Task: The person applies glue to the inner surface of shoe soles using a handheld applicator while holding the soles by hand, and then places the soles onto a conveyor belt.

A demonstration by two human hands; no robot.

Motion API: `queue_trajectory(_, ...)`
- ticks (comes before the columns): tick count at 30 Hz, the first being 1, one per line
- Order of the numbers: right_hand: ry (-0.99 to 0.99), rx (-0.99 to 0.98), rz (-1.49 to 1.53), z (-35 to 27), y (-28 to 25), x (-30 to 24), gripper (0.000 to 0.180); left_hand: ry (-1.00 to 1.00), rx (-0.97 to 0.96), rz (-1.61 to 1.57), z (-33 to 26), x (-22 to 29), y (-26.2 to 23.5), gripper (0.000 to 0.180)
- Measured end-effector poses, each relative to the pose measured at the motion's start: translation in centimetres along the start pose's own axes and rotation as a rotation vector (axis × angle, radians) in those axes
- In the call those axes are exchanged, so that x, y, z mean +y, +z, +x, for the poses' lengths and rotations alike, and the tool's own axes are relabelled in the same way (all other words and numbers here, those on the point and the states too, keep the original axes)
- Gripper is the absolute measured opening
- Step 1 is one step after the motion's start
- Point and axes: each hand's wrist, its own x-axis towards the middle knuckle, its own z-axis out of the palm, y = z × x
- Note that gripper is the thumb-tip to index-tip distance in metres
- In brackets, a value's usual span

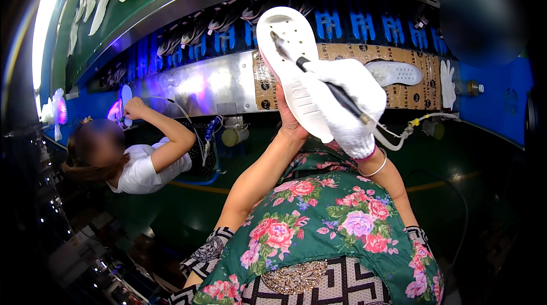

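Note:
My bare left hand (289,117) holds a white shoe sole (286,24) from below, its fingers partly hidden behind it. The sole is tilted up in front of me, with small holes in its toe half and ridges toward the heel. In my right hand (364,102), which wears a white glove, is a brush (337,92) with a black handle. A thin hose (393,145) runs from the handle's back end. The dark bristles reach the sole's inner face near the toe.
Behind the sole, cardboard (427,53) covers part of a metal ledge (228,80); another pale sole (394,72) lies there. White gloves (448,85) and a small bottle (474,88) are at the right. Blue racks (363,27) carry shoes beyond. A co-worker (151,159) sits at the left.

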Motion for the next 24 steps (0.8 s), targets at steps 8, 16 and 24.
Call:
queue_trajectory(8, 0.033, 0.086, -0.029, -1.8, 0.9, 1.4, 0.038, 0.006, -0.061, 0.031, 0.5, 0.5, 0.7, 0.103)
queue_trajectory(16, 0.004, 0.002, -0.026, -1.8, 1.1, 1.6, 0.040, -0.027, -0.214, -0.294, 1.8, 0.5, -1.7, 0.089)
queue_trajectory(24, -0.233, -0.148, -0.192, -1.2, 1.1, 2.3, 0.041, -0.065, -0.401, -0.272, 2.3, 1.7, -1.3, 0.088)
